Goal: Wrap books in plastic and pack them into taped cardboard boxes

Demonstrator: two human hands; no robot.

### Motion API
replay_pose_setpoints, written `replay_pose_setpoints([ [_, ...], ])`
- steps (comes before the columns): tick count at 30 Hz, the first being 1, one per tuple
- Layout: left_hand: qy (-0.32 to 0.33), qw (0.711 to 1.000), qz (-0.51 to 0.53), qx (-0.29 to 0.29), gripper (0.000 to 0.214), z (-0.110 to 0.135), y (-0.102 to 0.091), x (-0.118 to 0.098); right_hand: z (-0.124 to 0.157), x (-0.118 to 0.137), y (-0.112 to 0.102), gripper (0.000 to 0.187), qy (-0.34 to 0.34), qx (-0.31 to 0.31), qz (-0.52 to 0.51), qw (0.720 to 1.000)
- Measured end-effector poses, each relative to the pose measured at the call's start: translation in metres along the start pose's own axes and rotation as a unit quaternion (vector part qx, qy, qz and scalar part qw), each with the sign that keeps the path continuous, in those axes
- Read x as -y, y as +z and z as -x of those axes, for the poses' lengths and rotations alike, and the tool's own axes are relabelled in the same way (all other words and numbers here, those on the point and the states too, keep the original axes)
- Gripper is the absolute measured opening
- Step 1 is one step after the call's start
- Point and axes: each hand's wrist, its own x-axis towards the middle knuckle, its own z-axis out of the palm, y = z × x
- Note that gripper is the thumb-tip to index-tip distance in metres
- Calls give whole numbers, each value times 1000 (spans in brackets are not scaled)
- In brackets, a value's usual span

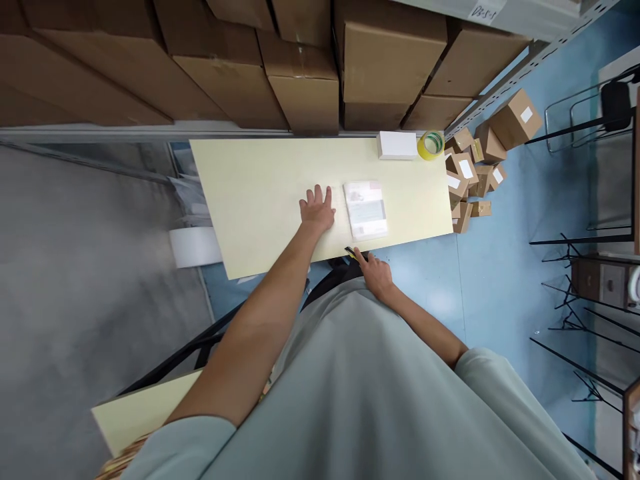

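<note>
My left hand [317, 211] lies flat and open on the pale yellow table [250, 200], fingers spread. Just to its right rests a flat package wrapped in clear plastic [367, 210], a small gap away from the fingers. My right hand [376, 273] is at the table's near edge by my waist, fingers closed around a small dark object with a yellow part [350, 253]; I cannot make out what it is.
A white box [397, 145] and a roll of yellow tape [431, 145] sit at the table's far right corner. Several small cardboard boxes [473, 173] lie piled on the blue floor to the right. Large cartons [300, 73] fill the shelf behind. Black metal racks [585, 280] stand at right.
</note>
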Motion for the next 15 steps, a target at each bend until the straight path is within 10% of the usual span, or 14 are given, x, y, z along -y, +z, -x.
replay_pose_setpoints([
  [15,-15,998,-14,64,93,5,-24,-3,-12,-71,-143,62,15,-164,-167,972],
])
